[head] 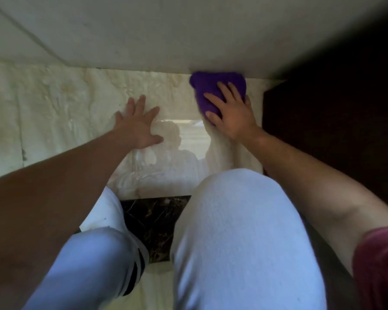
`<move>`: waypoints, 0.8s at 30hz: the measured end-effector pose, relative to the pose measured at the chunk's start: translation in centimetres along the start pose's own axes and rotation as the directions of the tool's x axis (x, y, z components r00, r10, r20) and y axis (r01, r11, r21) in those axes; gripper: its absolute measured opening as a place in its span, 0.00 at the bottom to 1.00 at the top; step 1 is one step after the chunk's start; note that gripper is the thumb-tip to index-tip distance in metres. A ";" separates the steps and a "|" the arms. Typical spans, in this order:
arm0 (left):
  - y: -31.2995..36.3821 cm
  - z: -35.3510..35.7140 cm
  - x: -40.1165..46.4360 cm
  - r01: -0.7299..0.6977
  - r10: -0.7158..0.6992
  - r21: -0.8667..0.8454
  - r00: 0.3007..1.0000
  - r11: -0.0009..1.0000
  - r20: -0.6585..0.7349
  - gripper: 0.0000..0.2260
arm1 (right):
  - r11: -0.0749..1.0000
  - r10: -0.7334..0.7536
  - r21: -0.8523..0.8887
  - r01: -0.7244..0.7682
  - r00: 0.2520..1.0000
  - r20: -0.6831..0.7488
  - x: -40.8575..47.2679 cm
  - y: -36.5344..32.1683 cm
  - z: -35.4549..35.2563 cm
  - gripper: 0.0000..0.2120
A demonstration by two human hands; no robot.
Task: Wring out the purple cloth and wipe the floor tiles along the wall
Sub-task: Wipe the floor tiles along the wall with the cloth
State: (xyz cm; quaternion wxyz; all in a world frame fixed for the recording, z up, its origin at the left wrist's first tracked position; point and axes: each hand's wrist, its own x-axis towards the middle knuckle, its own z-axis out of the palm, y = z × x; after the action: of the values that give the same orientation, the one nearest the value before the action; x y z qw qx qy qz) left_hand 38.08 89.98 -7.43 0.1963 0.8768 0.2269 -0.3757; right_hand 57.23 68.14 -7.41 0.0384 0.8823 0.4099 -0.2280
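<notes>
The purple cloth (211, 86) lies bunched on the cream marble floor tile (76, 104), pushed up against the foot of the pale wall (188, 36). My right hand (231, 113) presses flat on top of the cloth, fingers spread over it and pointing toward the wall. My left hand (139, 124) rests palm down on the bare tile to the left of the cloth, fingers apart, holding nothing. The tile in front of my hands is glossy and reflects light.
A dark wooden panel (334, 130) stands right of the cloth, forming a corner with the wall. My knees in light trousers (238, 231) fill the foreground. A dark marble tile strip (157, 220) shows between my legs.
</notes>
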 end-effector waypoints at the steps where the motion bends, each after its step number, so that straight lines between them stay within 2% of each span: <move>1: 0.1 -0.3 0.1 0.002 -0.002 -0.008 1.000 1.000 0.001 0.43 | 1.000 -0.005 -0.025 0.005 1.000 0.016 0.2 1.2 -0.3 0.28; 3: 0.0 -0.2 -0.4 0.022 -0.022 0.020 1.000 1.000 -0.007 0.42 | 0.993 -0.028 -0.111 0.035 0.998 0.065 0.4 3.4 -0.9 0.28; 5: 0.1 0.7 -1.0 0.050 -0.049 0.030 0.999 0.998 -0.012 0.43 | 0.988 0.046 -0.154 -0.032 0.995 0.086 0.1 5.2 -1.5 0.29; 8: 1.0 0.8 -1.3 0.067 -0.066 -0.042 0.998 0.997 0.009 0.44 | 0.972 0.195 -0.149 -0.181 0.977 0.085 -0.3 6.2 -1.5 0.30; 12: 0.9 -0.1 -1.9 0.047 -0.044 -0.122 0.999 0.991 0.027 0.39 | 0.962 0.269 -0.103 -0.254 0.945 0.186 1.2 5.5 -2.0 0.33; 14: 0.1 0.5 -3.4 0.048 -0.048 -0.072 0.999 0.996 0.006 0.37 | 0.963 0.267 -0.082 -0.255 0.936 0.230 1.5 5.4 -2.8 0.34; 17: -2.1 1.9 -5.7 0.041 -0.045 0.111 0.998 0.993 0.040 0.36 | 0.966 0.258 -0.062 -0.251 0.919 0.298 1.4 5.5 -4.0 0.34; 20: -5.5 2.8 -6.3 0.084 -0.085 0.100 0.996 0.991 0.003 0.39 | 0.969 0.247 -0.047 -0.244 0.926 0.287 1.4 5.4 -3.5 0.35; 24: -7.1 4.2 -5.0 0.142 -0.144 -0.025 0.982 0.990 -0.120 0.39 | 0.964 0.261 -0.076 -0.254 0.959 0.108 0.4 6.0 -0.9 0.34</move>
State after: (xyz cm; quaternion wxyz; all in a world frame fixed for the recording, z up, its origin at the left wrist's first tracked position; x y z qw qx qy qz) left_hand 28.74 92.45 -7.61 0.1618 0.8778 0.3038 -0.3331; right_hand 62.21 64.73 -7.54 0.1189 0.9117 0.2955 -0.2595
